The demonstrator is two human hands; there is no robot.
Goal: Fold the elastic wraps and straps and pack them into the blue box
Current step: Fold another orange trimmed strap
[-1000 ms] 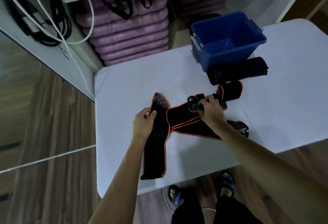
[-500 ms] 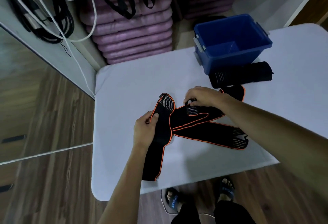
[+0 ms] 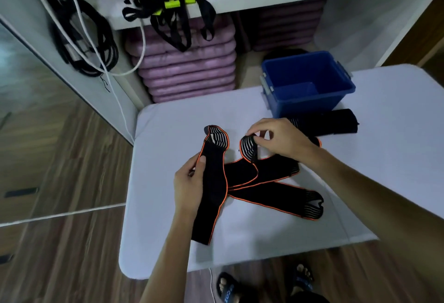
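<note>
On the white table (image 3: 168, 134) a black elastic wrap with orange trim (image 3: 242, 177) lies spread in several crossing arms, only partly folded. The left hand (image 3: 189, 182) pinches the edge of the long arm that runs toward the table's near edge, thumb on top and fingers curled beneath. The right hand (image 3: 276, 139) pinches the striped rounded tip (image 3: 248, 145) of another arm and holds it lifted and bent over. A third arm (image 3: 288, 199) lies flat and free, well to the right of the left hand.

A folded black wrap (image 3: 331, 122) rests against the near wall of the blue box (image 3: 307, 100), not yet packed; the box looks empty as far as its inside shows.

The main risk is probably the stretchy fabric itself. If either pinch loosens, the lifted tip may spring back and undo the fold. The crossing arms could also drag one another as one is pulled, leaving a crooked bundle. The free arm may catch or trail loose, making the bundle too bulky to sit neatly in the box.
</note>
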